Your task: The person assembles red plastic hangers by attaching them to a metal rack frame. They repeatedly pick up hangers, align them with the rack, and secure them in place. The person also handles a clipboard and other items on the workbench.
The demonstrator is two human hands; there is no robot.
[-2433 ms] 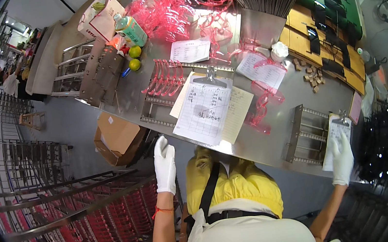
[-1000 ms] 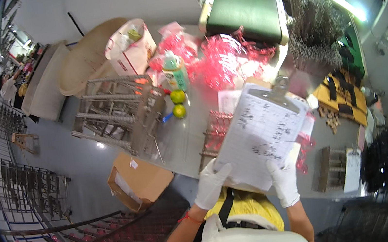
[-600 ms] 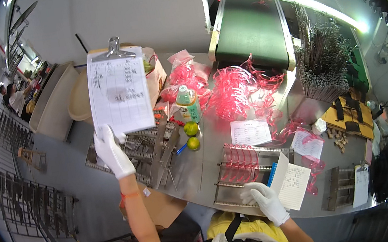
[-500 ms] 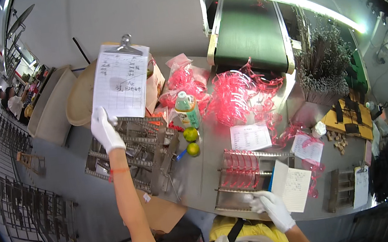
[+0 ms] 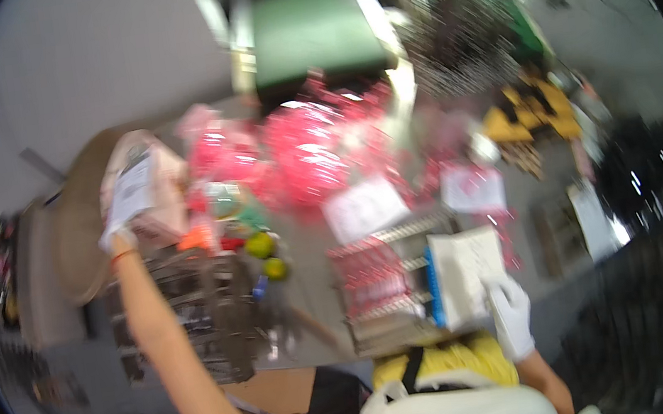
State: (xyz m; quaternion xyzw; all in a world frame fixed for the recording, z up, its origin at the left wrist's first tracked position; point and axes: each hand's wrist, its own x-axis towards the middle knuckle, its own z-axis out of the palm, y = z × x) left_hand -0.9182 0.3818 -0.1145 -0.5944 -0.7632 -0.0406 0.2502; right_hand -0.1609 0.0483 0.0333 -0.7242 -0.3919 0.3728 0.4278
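Note:
My left hand (image 5: pixel 116 237), in a white glove, is stretched out at the far left and closed on the lower edge of a clipboard (image 5: pixel 131 191) with a paper sheet. The clipboard is tilted against a pale pink box or bag (image 5: pixel 161 197); motion smears the fingers. My right hand (image 5: pixel 510 313), also white-gloved, grips the lower right edge of a notebook (image 5: pixel 465 269) with cream pages and a blue edge. The notebook rests over the right part of a metal rack (image 5: pixel 370 277) hung with pink strips.
Pink plastic pieces (image 5: pixel 307 151) heap mid-table before a green conveyor belt (image 5: pixel 312 29). Paper sheets (image 5: pixel 365 207) lie near the rack. Two green fruits (image 5: pixel 260 246) and a bottle (image 5: pixel 226 200) stand beside more metal racks (image 5: pixel 187 318). A beige tub (image 5: pixel 80 240) stands left.
The clipboard has dropped from upright to lean against the pink box, with my left hand at its lower edge. My right hand has moved to the notebook's right edge. The view has shifted right.

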